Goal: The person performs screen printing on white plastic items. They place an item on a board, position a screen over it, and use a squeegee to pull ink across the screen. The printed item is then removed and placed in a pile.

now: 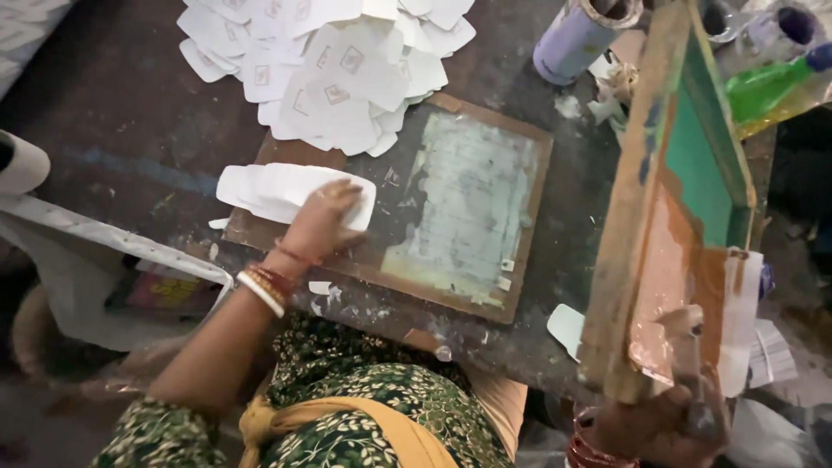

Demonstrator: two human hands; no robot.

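head view, person seated at a dark, paint-spattered table (130, 130). left hand (322, 218) lies palm down with fingers together and slightly curled, pressing on a small stack of blank white cards (282, 192) that sits at the left edge of a flat wooden printing board (451, 204); red and white bangles on that wrist. the board's middle carries a pale, worn printing patch, bare of any card. right hand (663, 425), low at the right edge of view, is closed around the near end of a wooden screen frame (672, 199), which is lifted and tilted up on its side, green mesh facing right, orange-brown stain on the near part; exact finger placement is blurred. beyond the board, a loose heap of printed white cards (338, 65), each with a small square mark. a lavender-grey can (581, 35) lies tipped near the frame's far end. one stray white card (566, 328) lies on the table just beside the frame's near end.
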